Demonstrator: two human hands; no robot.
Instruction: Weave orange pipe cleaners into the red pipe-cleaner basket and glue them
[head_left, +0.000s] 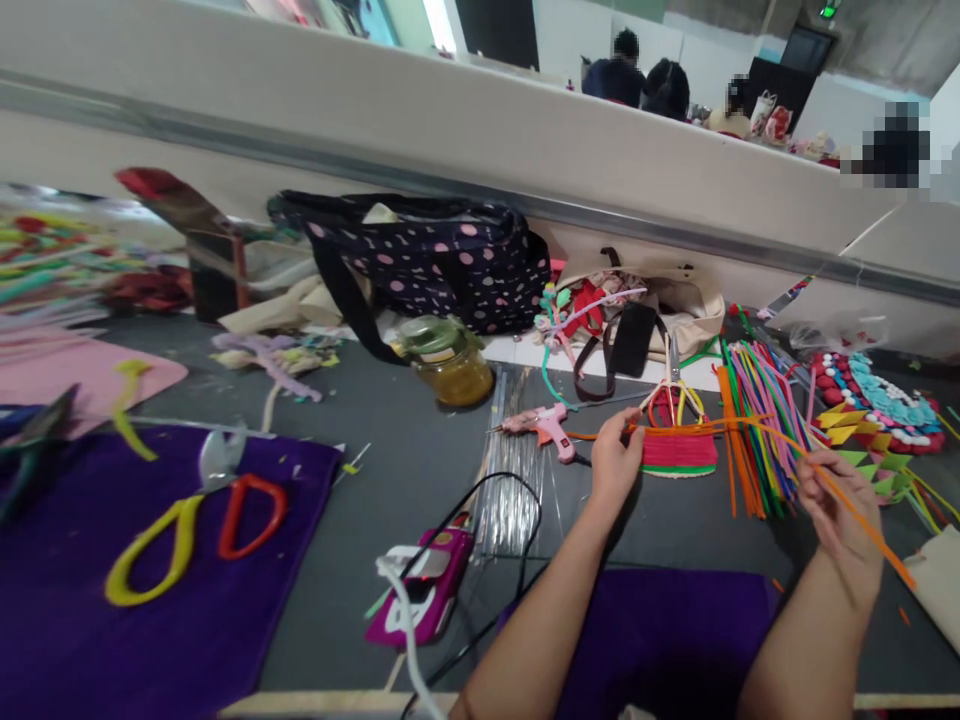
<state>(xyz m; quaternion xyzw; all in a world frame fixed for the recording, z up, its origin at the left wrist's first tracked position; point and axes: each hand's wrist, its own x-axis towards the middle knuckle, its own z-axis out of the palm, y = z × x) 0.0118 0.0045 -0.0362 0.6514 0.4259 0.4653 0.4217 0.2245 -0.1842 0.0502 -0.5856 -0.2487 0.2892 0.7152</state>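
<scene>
An orange pipe cleaner [787, 437] runs across between my two hands. My left hand [619, 462] has its fingertips pinched on its left stretch, just beside a pink-red piece [679, 450] with a green and white lower edge. On the other side, my right hand [840, 505] grips the strand, and an orange end slants down past the fingers. A bundle of coloured pipe cleaners [769, 420] lies between the hands, with orange ones at its left side. Scissors [673, 365] stand behind the pink-red piece. Left of my left hand rests a pink glue gun [553, 432].
Clear thin sticks [511, 505], a purple device [427, 590] with cables, and a lidded jar [446, 365] lie left. Large scissors [184, 520] rest on purple cloth. A dotted bag [435, 255] leans on the partition. Beaded craftwork [892, 395] sits right; people are beyond.
</scene>
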